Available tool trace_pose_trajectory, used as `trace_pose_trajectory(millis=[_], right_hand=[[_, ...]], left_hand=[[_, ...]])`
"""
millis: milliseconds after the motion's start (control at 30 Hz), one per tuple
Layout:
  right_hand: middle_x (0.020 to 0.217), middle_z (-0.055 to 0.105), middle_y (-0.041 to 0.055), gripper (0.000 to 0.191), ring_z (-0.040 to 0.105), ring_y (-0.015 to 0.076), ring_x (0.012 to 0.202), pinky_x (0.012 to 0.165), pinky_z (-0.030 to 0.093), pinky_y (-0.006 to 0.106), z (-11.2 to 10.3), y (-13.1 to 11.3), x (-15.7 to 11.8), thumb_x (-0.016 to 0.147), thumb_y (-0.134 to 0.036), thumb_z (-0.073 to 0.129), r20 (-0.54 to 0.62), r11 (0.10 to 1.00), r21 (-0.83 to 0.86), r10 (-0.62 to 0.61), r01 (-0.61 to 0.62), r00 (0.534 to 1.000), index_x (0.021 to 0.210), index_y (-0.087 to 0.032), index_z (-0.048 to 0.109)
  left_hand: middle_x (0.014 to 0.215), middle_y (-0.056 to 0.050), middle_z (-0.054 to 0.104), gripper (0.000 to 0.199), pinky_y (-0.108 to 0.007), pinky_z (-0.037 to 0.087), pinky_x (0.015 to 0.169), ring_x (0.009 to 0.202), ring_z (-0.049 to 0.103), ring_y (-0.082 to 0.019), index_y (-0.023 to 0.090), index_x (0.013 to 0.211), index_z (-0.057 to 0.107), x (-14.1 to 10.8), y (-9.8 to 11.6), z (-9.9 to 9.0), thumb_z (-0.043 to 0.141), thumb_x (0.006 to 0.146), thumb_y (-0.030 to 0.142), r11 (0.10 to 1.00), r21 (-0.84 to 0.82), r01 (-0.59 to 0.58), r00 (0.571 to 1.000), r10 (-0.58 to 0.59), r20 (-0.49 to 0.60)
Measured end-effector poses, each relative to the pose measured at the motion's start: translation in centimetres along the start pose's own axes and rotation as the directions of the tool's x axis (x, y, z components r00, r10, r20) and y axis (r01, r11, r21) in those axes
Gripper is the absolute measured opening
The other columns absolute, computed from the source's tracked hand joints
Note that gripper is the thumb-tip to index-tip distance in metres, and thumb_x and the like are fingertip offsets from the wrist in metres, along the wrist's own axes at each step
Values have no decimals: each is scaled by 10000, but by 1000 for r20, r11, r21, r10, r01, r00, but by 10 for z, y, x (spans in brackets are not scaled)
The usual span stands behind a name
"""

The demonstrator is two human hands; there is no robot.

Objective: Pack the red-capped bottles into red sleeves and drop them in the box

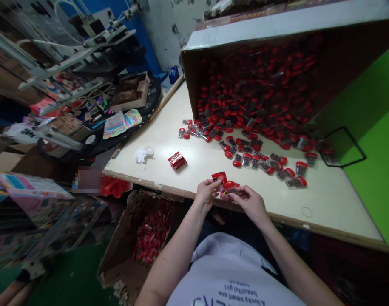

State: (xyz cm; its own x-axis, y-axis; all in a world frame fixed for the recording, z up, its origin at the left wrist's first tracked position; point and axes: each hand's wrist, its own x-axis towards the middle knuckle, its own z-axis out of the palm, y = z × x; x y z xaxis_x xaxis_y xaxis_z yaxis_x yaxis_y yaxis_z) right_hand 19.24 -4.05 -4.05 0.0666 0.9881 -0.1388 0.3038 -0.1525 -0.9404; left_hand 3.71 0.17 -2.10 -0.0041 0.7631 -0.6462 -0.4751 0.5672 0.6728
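Note:
My left hand (207, 193) and my right hand (248, 202) meet just above the table's front edge. Between them is a clear bag with a red-capped item (230, 188), and a small red card (219, 177) sticks up at my left fingers. Spread across the pale table (143, 178), loose red-capped packets (254, 159) spill from a tipped cardboard box (254, 80) packed with more. A flat red packet (177, 160) lies alone, left of my hands. Beyond it is a crumpled white tissue or glove (143, 154).
Below the table's front edge, an open cardboard box (152, 231) holds red packets. At the left, a round black table (130, 127) carries papers and clutter. Stacked printed packaging (31, 204) lies lower left, with a green wall (373, 127) at right.

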Motion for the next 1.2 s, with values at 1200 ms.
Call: trace_pose_trajectory(millis=[1200], right_hand=[[746,674,54,329,604,196,627,591,488,298,12,-18,-16,695,-479,683,-76,977,193,104,-88,992,835,-188,621]], left_hand=[[658,-19,605,108,-190,460,542,584,570,-87,122,734,604,-12,9,9,702,707,160,879,-457,136,987,-159,-14]])
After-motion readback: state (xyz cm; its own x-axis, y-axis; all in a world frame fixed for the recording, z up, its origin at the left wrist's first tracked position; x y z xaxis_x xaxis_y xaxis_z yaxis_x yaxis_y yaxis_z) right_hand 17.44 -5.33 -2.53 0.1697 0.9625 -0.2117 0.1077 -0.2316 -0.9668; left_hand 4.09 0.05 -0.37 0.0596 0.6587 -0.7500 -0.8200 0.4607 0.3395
